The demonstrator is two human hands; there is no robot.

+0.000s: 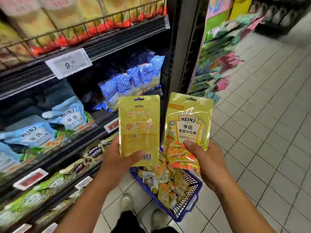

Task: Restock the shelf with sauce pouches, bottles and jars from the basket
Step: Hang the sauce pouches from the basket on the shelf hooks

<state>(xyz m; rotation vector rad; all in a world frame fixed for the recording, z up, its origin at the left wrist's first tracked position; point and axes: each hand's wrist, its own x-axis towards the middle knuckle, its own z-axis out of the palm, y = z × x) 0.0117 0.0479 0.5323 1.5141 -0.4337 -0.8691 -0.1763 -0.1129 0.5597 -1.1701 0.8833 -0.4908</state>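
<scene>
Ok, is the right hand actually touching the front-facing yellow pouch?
Touching. The head view shows the right hand gripping the yellow pouch, thumb pressed across its front.

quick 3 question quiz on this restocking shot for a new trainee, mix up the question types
1. True or false: the left hand holds the left pouch with its barcode side towards the camera.
2. Where does the blue basket stand? A on a shelf; B on the floor; C on a trolley.
3. Fill in: the right pouch, held by the right hand, shows the brand ____.
Key: 1 true; 2 B; 3 Heinz.
</scene>
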